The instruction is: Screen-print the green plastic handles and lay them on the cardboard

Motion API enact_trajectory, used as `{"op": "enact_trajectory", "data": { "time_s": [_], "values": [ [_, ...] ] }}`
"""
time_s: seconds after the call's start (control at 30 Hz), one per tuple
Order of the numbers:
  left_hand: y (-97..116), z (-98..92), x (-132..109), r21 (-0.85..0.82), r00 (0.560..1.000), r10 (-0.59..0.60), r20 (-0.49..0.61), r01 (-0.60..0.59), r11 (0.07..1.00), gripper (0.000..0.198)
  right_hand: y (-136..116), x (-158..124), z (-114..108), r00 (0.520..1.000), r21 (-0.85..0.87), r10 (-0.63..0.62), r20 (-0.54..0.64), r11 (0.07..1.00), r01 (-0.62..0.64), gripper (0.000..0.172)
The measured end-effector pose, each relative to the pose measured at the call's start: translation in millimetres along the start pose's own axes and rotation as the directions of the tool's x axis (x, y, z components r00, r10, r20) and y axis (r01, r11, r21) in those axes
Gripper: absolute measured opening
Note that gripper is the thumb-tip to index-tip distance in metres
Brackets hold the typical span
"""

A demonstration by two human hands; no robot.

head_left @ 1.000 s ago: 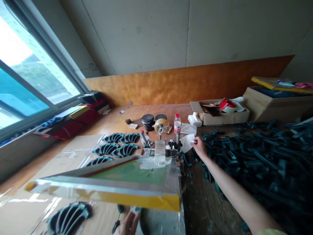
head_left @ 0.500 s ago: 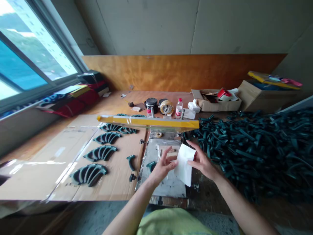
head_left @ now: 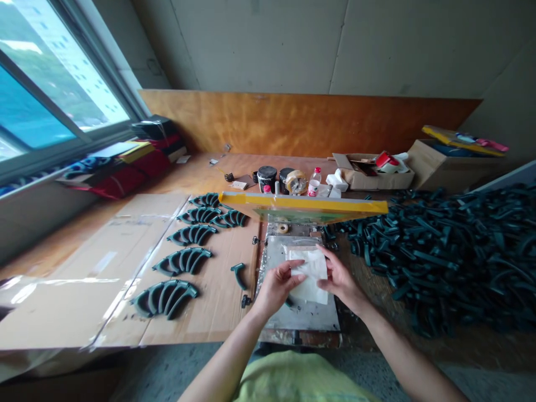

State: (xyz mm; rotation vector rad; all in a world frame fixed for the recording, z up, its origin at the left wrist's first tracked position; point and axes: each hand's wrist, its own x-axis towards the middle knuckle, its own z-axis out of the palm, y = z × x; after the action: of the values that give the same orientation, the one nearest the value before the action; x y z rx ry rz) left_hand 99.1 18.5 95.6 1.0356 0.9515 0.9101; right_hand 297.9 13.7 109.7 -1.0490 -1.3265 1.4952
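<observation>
A white sheet of paper or thin cloth is held up in front of me, over a grey metal plate. My left hand pinches its left edge between thumb and fingers. On the right edge, my right hand grips it with thumb below and fingers above. Beneath the hands, a small part of a dark green curved piece shows on the plate; the rest is hidden. Left of the plate, another single dark green curved piece lies on cardboard. A yellow-edged screen frame is raised behind the plate.
Fanned groups of green curved pieces lie on the cardboard to the left. A large heap of them fills the right. Behind stand black jars, tape, a bottle and a carton.
The sheet, narrower and tilted before, now shows wider and flatter, with both hands still on it. The screen frame appears farther right. The whole view has shifted slightly.
</observation>
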Motion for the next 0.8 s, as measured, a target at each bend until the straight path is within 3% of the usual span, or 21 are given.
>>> {"op": "enact_trajectory", "data": {
  "time_s": [0.03,0.1,0.17,0.2,0.27,0.33,0.43,0.5,0.63,0.7,0.8],
  "values": [
    [1.9,-5.2,-0.2,0.053,1.000,0.013,-0.003,-0.013,0.999,0.058,2.6,3.3,5.2,1.000,-0.124,-0.016,-0.011,0.992,0.015,0.079],
    [8.6,-15.8,-0.2,0.204,0.999,0.047,-0.012,-0.043,0.978,0.051,7.5,10.8,14.6,0.996,-0.367,-0.065,-0.054,0.929,0.041,0.050],
    [18.1,-26.5,0.6,0.421,0.996,0.085,-0.022,-0.068,0.905,0.040,10.7,18.2,23.1,0.989,-0.519,-0.123,-0.085,0.853,0.061,0.018],
    [23.0,-31.9,1.5,0.529,0.994,0.104,-0.018,-0.078,0.845,0.035,11.5,21.5,27.2,0.983,-0.559,-0.153,-0.097,0.826,0.073,0.013],
    [30.9,-43.5,4.6,0.692,0.990,0.138,0.013,-0.109,0.714,0.027,11.8,26.6,35.0,0.965,-0.611,-0.225,-0.132,0.786,0.100,0.016],
    [34.0,-58.6,10.8,0.751,0.983,0.167,0.069,-0.162,0.640,0.027,12.3,30.2,41.6,0.947,-0.619,-0.267,-0.181,0.778,0.102,0.019],
    [28.4,-95.1,31.3,0.721,0.978,0.169,0.127,-0.207,0.661,0.033,18.5,32.8,46.4,0.949,-0.494,-0.115,-0.293,0.868,-0.047,0.028],
    [21.3,-128.6,56.5,0.660,0.987,0.145,0.062,-0.150,0.736,0.036,26.4,32.0,45.4,0.915,-0.357,0.022,-0.403,0.917,-0.179,0.034],
    [13.5,-191.1,135.1,0.547,0.966,0.131,-0.222,0.012,0.837,0.039,41.9,20.7,38.5,0.771,-0.095,0.212,-0.600,0.938,-0.332,0.050],
    [14.2,-205.6,180.3,0.542,0.955,0.147,-0.256,0.016,0.840,0.052,46.8,10.9,35.8,0.711,0.013,0.303,-0.635,0.924,-0.383,0.052],
    [15.4,-203.6,238.2,0.544,0.961,0.174,-0.215,-0.030,0.839,0.079,52.8,-4.5,33.7,0.615,0.094,0.358,-0.703,0.904,-0.418,0.050]
  ]
}}
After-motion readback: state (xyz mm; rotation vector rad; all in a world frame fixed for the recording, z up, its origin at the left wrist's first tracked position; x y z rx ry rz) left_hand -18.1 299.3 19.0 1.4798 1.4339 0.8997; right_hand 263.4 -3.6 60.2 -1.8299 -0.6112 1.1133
